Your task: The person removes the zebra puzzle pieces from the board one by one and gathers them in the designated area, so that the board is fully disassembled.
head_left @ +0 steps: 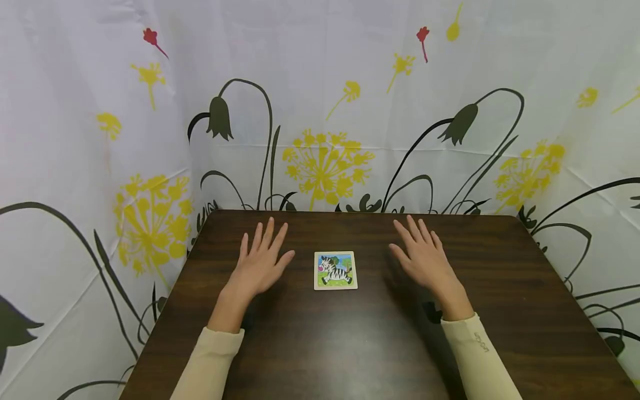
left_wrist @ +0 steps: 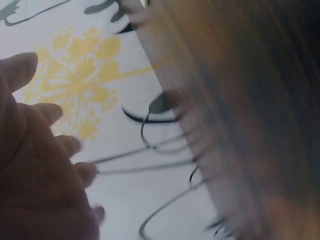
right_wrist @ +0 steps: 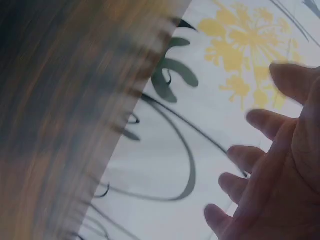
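A small square picture of a zebra with a pale frame lies on the dark wooden table, between the two hands. To its left, my left hand has its fingers spread and holds nothing. My right hand, to the picture's right, is likewise spread and empty. The left wrist view has the left palm at its left side, and the right wrist view has the right palm at its right side. Neither hand touches the picture.
Behind the table hangs a white curtain printed with yellow, red and dark green flowers. It also runs along both sides. The table's far edge lies just beyond the fingertips. Pale sleeves cover both forearms.
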### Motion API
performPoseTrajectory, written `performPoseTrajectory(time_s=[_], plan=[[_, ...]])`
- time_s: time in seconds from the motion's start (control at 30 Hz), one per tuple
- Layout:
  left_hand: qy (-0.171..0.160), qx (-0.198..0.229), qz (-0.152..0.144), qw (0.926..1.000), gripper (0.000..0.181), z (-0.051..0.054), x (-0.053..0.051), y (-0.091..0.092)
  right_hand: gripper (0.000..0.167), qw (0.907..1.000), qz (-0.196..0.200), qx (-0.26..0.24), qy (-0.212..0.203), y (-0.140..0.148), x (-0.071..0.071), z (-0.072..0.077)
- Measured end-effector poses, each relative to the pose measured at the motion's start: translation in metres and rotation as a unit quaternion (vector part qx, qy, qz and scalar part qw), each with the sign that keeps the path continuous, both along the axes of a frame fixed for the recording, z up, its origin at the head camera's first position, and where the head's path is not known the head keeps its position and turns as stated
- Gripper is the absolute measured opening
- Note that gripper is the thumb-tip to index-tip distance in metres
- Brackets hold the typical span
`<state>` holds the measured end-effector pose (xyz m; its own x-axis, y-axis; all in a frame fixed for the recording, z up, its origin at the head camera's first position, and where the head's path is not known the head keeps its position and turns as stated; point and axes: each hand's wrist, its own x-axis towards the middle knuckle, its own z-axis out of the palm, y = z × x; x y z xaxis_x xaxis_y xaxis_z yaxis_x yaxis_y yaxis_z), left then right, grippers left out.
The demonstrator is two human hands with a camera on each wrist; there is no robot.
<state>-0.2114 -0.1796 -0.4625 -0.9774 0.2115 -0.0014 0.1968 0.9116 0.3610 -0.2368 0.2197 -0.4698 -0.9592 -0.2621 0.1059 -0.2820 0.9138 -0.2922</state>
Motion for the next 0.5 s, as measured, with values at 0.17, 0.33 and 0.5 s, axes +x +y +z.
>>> performPoseTrajectory(time_s=[0.17, 0.33, 0.5], plan=[[-0.085, 0.004, -0.012, 0.9963, 0.087, -0.015, -0.004, 0.007, 0.05, 0.9952, 0.085, 0.043, 0.02, -0.047, -0.005, -0.009], [-0.157, 0.019, -0.035, 0.9869, 0.09, -0.034, -0.007, 0.025, 0.042, 0.9723, 0.199, 0.113, 0.049, -0.092, -0.011, -0.024], [-0.164, 0.036, -0.056, 0.9843, 0.083, -0.047, -0.01, 0.044, 0.041, 0.9315, 0.274, 0.232, 0.058, -0.115, -0.025, -0.021]])
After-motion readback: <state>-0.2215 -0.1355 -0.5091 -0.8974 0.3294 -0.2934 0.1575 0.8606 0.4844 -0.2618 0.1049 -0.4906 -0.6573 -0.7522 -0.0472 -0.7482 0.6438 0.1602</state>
